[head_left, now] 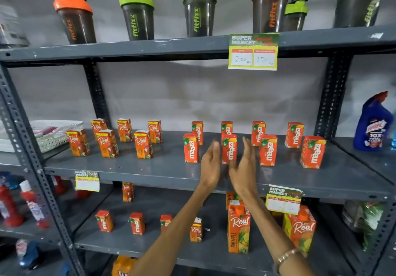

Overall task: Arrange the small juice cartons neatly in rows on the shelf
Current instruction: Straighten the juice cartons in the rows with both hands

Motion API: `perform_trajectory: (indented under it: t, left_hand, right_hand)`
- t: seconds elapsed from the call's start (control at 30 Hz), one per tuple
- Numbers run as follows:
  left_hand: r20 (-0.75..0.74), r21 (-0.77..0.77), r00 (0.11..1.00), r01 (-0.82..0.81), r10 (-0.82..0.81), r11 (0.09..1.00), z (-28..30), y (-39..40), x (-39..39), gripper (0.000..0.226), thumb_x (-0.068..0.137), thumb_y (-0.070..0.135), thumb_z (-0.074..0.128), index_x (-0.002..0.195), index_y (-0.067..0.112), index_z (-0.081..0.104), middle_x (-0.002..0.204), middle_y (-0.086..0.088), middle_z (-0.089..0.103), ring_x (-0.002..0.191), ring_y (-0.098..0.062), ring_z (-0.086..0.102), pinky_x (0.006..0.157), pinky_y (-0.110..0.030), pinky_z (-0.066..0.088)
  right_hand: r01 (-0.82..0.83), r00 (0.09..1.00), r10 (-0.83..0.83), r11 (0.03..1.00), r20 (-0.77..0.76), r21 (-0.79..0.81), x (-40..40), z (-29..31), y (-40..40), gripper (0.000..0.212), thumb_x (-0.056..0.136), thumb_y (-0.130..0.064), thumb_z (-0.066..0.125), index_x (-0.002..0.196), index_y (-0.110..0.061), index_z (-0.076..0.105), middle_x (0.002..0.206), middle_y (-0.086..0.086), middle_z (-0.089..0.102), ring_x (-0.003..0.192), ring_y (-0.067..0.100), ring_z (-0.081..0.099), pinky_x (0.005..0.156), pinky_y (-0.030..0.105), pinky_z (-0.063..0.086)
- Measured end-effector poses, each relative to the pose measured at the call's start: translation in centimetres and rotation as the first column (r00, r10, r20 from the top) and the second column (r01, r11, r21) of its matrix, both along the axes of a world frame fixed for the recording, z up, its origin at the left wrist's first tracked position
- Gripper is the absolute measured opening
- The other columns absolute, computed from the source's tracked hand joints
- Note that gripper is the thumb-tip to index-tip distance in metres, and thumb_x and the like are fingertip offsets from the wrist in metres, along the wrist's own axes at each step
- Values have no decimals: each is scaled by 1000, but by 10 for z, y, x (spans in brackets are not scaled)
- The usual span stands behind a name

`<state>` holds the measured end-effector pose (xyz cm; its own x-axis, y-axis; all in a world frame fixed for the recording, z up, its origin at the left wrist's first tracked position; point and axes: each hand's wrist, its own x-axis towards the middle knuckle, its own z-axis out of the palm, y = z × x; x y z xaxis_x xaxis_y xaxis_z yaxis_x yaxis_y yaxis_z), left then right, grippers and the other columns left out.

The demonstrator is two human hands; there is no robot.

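Observation:
Small orange juice cartons stand upright on the grey middle shelf (150, 168). On its left are several Real cartons (143, 144) in two loose rows. On the right stand several Maaza cartons (267, 150) in two rows. My left hand (210, 164) and my right hand (244, 168) are raised with flat, open palms facing each other on either side of one front-row Maaza carton (229, 148). Neither hand grips it; whether they touch it is unclear. More small cartons (137, 223) stand spaced out on the shelf below.
Shaker bottles (199, 9) line the top shelf, and a price tag (253, 51) hangs from its edge. Tall Real pineapple cartons (239, 229) stand on the lower shelf. A blue cleaner bottle (374, 123) stands at the right; a white basket (53, 134) at the left.

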<state>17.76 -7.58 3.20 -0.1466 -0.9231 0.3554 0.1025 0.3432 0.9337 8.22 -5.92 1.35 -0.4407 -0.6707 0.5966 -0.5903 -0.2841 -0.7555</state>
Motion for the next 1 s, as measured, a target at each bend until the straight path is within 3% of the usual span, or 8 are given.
perform_trajectory:
  t: [0.1,0.27,0.43,0.57,0.63,0.77,0.87,1.0]
  left_hand:
    - [28,-98,998,-47,50,994,-21,12,39,45,105,38,45,147,20,48,130,15,60,114,12,55,94,-7,44]
    - [83,-159,993,-67,81,985,-23,5,136,38,106,33,46,143,24,51,144,17,53,129,12,48,111,-14,37]
    - [37,-214,981,-179,191,960,-7,-25,242,41,107,31,47,144,14,53,145,3,58,135,-5,50,113,-25,40]
    - [-3,-254,955,-287,296,924,3,-56,329,41,106,34,46,146,24,50,150,10,51,138,2,43,113,-19,36]
    - [11,-221,943,-322,332,921,3,-76,359,43,106,40,43,148,33,43,154,15,44,141,5,36,117,-21,31]
    - [81,-97,952,-289,296,953,12,-101,395,65,104,54,31,160,23,18,167,5,20,151,-7,20,125,-34,16]
    - [39,14,987,-156,155,988,17,-122,402,51,105,55,24,137,27,53,135,8,60,122,5,53,114,-26,36]
    - [25,142,999,31,-35,989,-3,-162,408,85,79,90,28,104,26,77,113,-9,76,113,-21,69,111,-52,44]
  right_hand:
    - [-51,999,52,970,1,-237,23,-2,15,54,89,-3,65,138,-14,47,143,6,50,132,17,48,104,25,46]
    - [-276,946,308,928,97,-249,111,7,4,43,91,-3,61,132,-15,55,131,-4,61,118,5,59,95,21,51]
    - [-410,874,439,896,207,-171,214,13,-30,48,92,-3,58,137,-17,52,132,-7,60,120,4,58,96,13,48]
    - [-454,839,469,883,276,-120,303,21,-62,53,91,-1,57,141,-14,45,142,1,54,129,12,54,108,29,45]
    - [-472,843,463,881,274,-35,336,23,-80,61,91,-3,58,147,-12,36,152,7,43,139,19,43,113,33,38]
    - [-459,873,409,874,266,162,384,38,-103,68,95,-18,60,152,-11,24,151,2,40,142,19,37,107,27,33]
    - [-471,860,393,857,327,210,399,47,-114,53,96,-14,58,143,-9,35,127,1,51,118,13,50,91,22,37]
    - [-507,837,432,843,336,180,419,36,-129,18,95,-17,61,110,-24,53,110,4,66,106,16,64,78,17,48]
